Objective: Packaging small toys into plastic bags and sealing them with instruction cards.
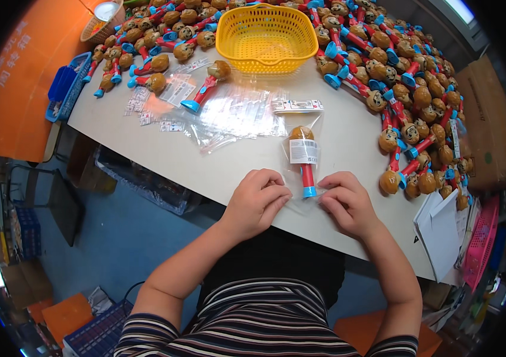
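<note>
Fingers of both hands pinching bagged toy [304, 156] at table edge [164, 168], left hand [257, 202], right hand [346, 202]

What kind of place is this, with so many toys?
Probably a toy packing workshop. Heaps of identical brown-headed toys cover the table, clear plastic bags lie ready, and both hands handle one bagged toy.

Clear bag [304, 156] with white label [303, 151] mid-table; clear empty bags [238, 116] and possibly label sheets [177, 90] behind.
</note>
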`<state>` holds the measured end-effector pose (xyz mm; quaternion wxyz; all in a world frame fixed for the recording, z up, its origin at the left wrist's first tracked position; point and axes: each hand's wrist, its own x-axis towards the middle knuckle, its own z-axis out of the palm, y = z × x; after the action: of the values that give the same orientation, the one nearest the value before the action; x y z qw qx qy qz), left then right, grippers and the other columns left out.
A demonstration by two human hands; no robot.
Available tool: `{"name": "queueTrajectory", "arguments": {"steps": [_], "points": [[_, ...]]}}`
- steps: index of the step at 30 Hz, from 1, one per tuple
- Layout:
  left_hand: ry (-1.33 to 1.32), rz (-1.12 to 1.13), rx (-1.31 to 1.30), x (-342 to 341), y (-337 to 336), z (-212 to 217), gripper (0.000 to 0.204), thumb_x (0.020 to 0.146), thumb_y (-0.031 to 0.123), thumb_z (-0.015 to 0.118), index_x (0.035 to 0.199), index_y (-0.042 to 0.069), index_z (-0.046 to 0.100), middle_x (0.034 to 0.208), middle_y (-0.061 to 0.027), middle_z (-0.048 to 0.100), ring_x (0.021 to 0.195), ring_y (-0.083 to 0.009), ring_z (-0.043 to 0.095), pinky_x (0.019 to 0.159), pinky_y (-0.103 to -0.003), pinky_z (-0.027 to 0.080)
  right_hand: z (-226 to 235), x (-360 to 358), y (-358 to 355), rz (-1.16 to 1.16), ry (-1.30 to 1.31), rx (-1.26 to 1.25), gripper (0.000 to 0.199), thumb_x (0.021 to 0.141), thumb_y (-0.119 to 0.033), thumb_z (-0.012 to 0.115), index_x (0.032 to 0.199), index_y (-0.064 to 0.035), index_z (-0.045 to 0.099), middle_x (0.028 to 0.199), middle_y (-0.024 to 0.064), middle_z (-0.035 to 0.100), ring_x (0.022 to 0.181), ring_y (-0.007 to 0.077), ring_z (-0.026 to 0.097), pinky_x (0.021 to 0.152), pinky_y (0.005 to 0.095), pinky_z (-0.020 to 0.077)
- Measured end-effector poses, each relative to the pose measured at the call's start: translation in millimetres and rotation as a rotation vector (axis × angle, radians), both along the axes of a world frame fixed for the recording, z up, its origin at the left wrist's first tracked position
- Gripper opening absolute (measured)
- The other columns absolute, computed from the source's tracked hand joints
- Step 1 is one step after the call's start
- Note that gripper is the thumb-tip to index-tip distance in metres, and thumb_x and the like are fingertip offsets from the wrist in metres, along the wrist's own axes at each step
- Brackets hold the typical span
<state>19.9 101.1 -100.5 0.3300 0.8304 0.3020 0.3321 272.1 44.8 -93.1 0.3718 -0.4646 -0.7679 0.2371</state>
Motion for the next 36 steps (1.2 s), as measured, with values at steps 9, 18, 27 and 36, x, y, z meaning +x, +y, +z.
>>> {"name": "queueTrajectory", "arguments": {"steps": [9, 18, 27, 36], "points": [[-0.056, 0.086, -0.158, -0.5, -9.5, 0.9, 0.006, 0.086, 0.005, 0.068, 0.089, 0.0, 0.071, 0.09, -0.0086, 0.062, 0.081, -0.0203, 0.06, 0.07, -0.029, 0.048, 7.2, 2.1, -7.2, -0.13, 0.372, -0.441, 0.013, 0.091, -0.007, 0.063, 0.089, 0.0023, 0.072, 0.107, 0.008, 0.064, 0.079, 0.0099, 0.059, 0.071, 0.0236, 0.0474], [0.01, 0.204, -0.151, 9.7, -12.3, -0.4, 0.008, 0.083, 0.007, 0.067, 0.082, -0.001, 0.067, 0.086, -0.0099, 0.057, 0.079, -0.0246, 0.057, 0.07, -0.033, 0.046, 22.6, -13.1, 0.9, -0.321, 0.334, -0.648, 0.015, 0.088, -0.009, 0.067, 0.08, 0.0032, 0.068, 0.105, 0.0054, 0.064, 0.071, 0.0044, 0.056, 0.065, 0.0192, 0.0441], [0.091, 0.197, -0.148, 8.0, -14.6, 15.1, 0.012, 0.08, 0.009, 0.07, 0.088, 0.001, 0.067, 0.093, -0.0115, 0.057, 0.089, -0.0266, 0.058, 0.076, -0.035, 0.048, 21.5, 3.2, -6.5, -0.342, 0.662, -0.962, 0.018, 0.091, -0.018, 0.072, 0.098, -0.0021, 0.069, 0.084, 0.0012, 0.068, 0.068, 0.0072, 0.061, 0.052, 0.0186, 0.0429], [0.083, -0.05, 0.21, 14.8, -9.3, 22.8, 0.031, 0.074, 0.015, 0.08, 0.102, 0.007, 0.067, 0.117, -0.0131, 0.061, 0.11, -0.0318, 0.058, 0.092, -0.041, 0.048, 40.6, -10.3, -8.6, -0.239, 0.144, -0.454, 0.022, 0.089, -0.009, 0.067, 0.11, -0.0052, 0.067, 0.121, 0.0091, 0.061, 0.104, 0.0161, 0.061, 0.079, 0.0297, 0.0523]]}}
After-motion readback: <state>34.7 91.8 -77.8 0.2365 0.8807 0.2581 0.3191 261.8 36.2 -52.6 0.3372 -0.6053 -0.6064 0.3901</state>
